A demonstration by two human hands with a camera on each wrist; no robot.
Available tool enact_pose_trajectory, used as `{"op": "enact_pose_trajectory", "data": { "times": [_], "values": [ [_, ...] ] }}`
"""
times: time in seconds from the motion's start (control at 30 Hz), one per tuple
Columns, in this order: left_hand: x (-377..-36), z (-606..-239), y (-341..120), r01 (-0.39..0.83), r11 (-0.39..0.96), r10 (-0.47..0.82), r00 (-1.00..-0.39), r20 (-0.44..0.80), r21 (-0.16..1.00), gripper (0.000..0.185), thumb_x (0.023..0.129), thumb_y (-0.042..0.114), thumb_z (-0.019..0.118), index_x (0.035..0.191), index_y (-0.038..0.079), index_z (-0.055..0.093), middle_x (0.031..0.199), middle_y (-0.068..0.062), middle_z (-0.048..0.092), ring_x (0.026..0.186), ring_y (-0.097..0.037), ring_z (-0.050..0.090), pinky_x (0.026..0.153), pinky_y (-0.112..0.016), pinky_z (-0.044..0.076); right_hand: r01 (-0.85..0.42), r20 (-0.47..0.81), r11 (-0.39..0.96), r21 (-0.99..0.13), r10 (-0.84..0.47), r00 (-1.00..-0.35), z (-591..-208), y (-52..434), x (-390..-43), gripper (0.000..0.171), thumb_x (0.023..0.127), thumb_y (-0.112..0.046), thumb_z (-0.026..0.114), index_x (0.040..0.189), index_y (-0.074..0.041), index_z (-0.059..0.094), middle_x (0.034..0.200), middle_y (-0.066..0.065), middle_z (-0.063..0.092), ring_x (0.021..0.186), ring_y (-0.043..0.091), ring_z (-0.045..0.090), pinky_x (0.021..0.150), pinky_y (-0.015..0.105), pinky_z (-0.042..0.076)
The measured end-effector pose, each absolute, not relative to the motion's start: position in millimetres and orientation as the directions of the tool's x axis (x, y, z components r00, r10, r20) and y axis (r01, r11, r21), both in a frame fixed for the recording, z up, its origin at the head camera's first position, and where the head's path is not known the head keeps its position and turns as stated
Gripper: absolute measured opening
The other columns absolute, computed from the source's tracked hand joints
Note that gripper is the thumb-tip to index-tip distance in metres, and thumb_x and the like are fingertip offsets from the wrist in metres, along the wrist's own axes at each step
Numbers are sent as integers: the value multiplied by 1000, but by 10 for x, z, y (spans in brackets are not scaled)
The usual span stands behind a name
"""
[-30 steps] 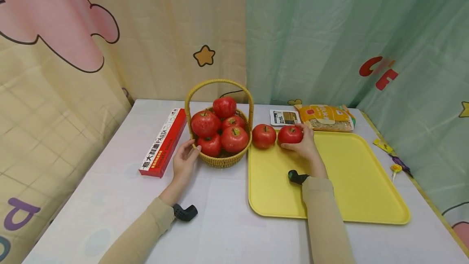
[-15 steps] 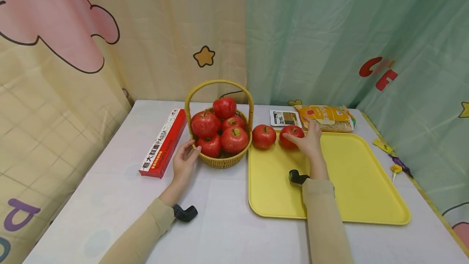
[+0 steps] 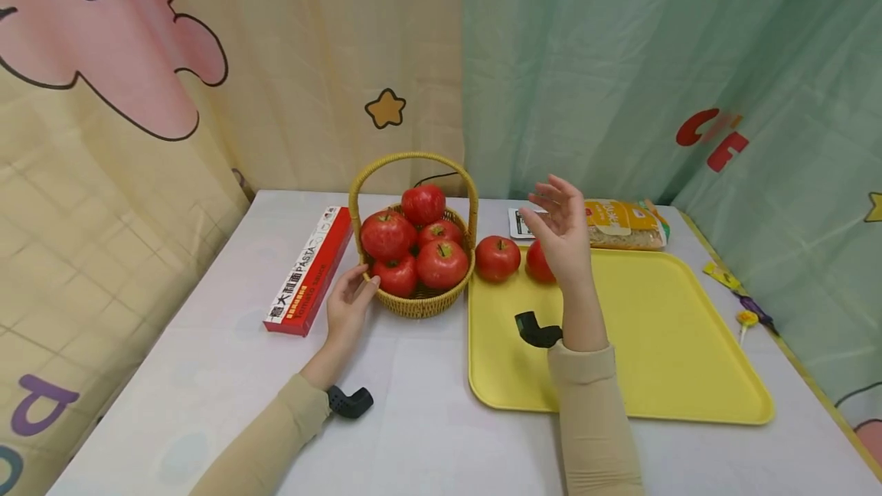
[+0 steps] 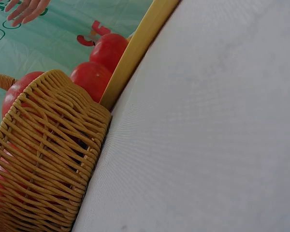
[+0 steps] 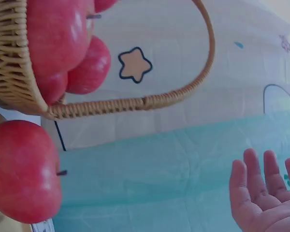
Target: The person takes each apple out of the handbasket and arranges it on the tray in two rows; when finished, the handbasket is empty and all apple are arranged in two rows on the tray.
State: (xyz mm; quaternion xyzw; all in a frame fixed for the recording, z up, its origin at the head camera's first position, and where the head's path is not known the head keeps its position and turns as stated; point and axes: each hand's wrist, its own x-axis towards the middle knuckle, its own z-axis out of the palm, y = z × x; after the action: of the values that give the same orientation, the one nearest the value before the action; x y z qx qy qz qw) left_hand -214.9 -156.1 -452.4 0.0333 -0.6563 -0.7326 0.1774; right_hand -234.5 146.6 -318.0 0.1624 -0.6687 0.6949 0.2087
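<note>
Left of centre on the white table (image 3: 413, 419), wicker basket (image 3: 417, 305), upright, arched handle rising over it. Five red apples (image 3: 442, 265) visible inside, heaped to the rim and above. Left hand (image 3: 347, 308) at the basket's near left side, thumb and fingers gripping lightly about the rim by the handle's foot; the left wrist view does not show this hold. Right of the basket, two loose apples (image 3: 498, 259) side by side at the far left corner of a yellow tray (image 3: 675, 343); the right-hand one partly hidden by the wrist. Right hand (image 3: 565, 232) raised above them, holding nothing, fingers apart, thumb wide. Beyond the tray, a white packet (image 3: 521, 225), partly covered by the hand, and an orange bag (image 3: 623, 226). Left of the basket, a red-and-white pasta box (image 3: 308, 272) lies flat. Right of the tray, a yellow lollipop (image 3: 746, 318). Cream-and-green curtain (image 3: 586, 67) behind.
</note>
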Motion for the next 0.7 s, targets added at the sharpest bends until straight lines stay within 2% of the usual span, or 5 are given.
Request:
{"op": "enact_pose_trajectory", "data": {
  "times": [0.17,0.37,0.57,0.7],
  "values": [
    [-2154,-4528,-1555,231,-71,-310,-930,199,970,38,89,10,64,124,0,54,128,-10,52,123,-19,47,93,-18,46,-563,564,-77,-823,21,-826,-3273,1181,-2369,55,86,5,62,134,2,35,126,22,48,117,30,49,105,46,37],
    [-2170,-4518,-1555,231,-105,-299,-935,190,967,39,89,6,64,125,-3,53,130,-14,51,124,-21,46,94,-19,45,-525,525,-24,-851,-92,-846,-3347,977,-2334,52,84,9,63,129,10,38,127,31,45,119,42,44,102,56,36],
    [-2108,-4422,-1539,213,-109,-287,-942,174,971,39,89,2,62,125,-7,51,132,-19,48,126,-26,43,95,-20,44,-425,411,38,-905,-184,-893,-3487,923,-2356,55,84,2,67,130,9,39,130,28,45,123,42,41,104,55,35],
    [-2024,-4309,-1510,212,-96,-284,-942,178,972,39,89,1,60,125,-10,49,132,-21,47,126,-27,43,96,-21,44,-421,403,40,-906,-221,-888,-3576,892,-2380,55,82,2,69,130,9,41,129,27,46,123,42,41,104,56,33]
  ]
}}
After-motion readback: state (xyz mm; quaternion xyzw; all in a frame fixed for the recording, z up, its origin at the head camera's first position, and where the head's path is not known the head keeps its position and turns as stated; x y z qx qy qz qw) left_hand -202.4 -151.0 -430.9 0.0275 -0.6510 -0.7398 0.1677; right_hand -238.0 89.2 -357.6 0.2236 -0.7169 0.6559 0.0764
